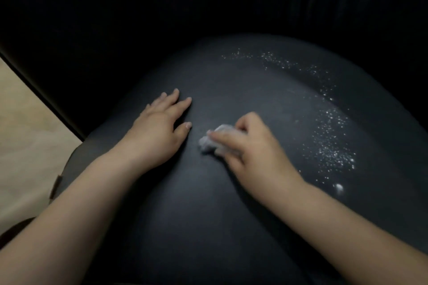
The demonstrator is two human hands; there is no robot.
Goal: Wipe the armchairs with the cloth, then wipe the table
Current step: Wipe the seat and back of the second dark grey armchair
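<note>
A dark grey armchair seat cushion (231,227) fills the middle of the view. My left hand (159,129) rests flat on it with fingers straight and spread. To its right, my right hand (250,146) grips a small crumpled white cloth (209,142) and presses it on the cushion; the hand is blurred. White crumbs or powder (331,146) lie in a curved band along the cushion's right and far side.
The armchair's black backrest (208,2) rises behind the cushion and wraps round its left side. A pale wooden floor (20,146) shows at the left. A small tag (55,186) sticks out at the cushion's left edge.
</note>
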